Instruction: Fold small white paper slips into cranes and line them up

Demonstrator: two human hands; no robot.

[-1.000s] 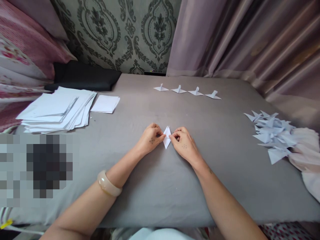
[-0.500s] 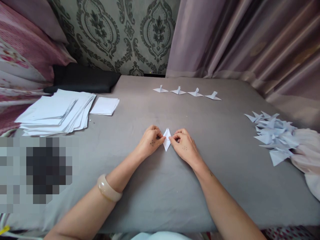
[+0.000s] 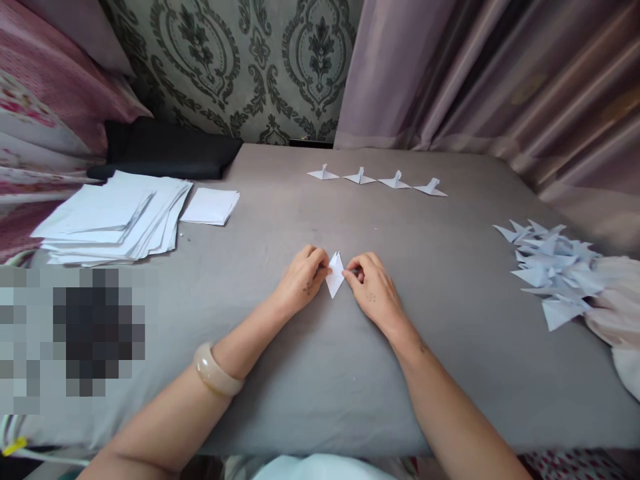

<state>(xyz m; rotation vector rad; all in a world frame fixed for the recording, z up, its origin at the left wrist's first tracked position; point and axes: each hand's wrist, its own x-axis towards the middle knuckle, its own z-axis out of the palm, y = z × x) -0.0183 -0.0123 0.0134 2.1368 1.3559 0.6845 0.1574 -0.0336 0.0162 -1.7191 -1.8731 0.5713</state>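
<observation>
A small white folded paper (image 3: 335, 277), shaped like a narrow diamond with a split tip pointing away from me, is between my hands over the grey cloth. My left hand (image 3: 306, 279) pinches its left edge between thumb and fingers. At the right corner, the closed thumb and fingertip of my right hand (image 3: 374, 287) grip the paper's edge. The undersides of the fingers are partly hidden. A pale bangle (image 3: 216, 371) circles my left forearm.
Folded paper cranes (image 3: 397, 181) stand in a row at the back. More paper cranes (image 3: 557, 263) lie heaped at right beside pale fabric (image 3: 620, 293). Large paper sheets (image 3: 113, 220), a smaller paper stack (image 3: 210, 206) and a black folded cloth (image 3: 173, 150) are at left.
Both hands stay at the folded paper. My right fingertips have shifted slightly outward to its right corner, so more of its face shows. The whole view has moved slightly.
</observation>
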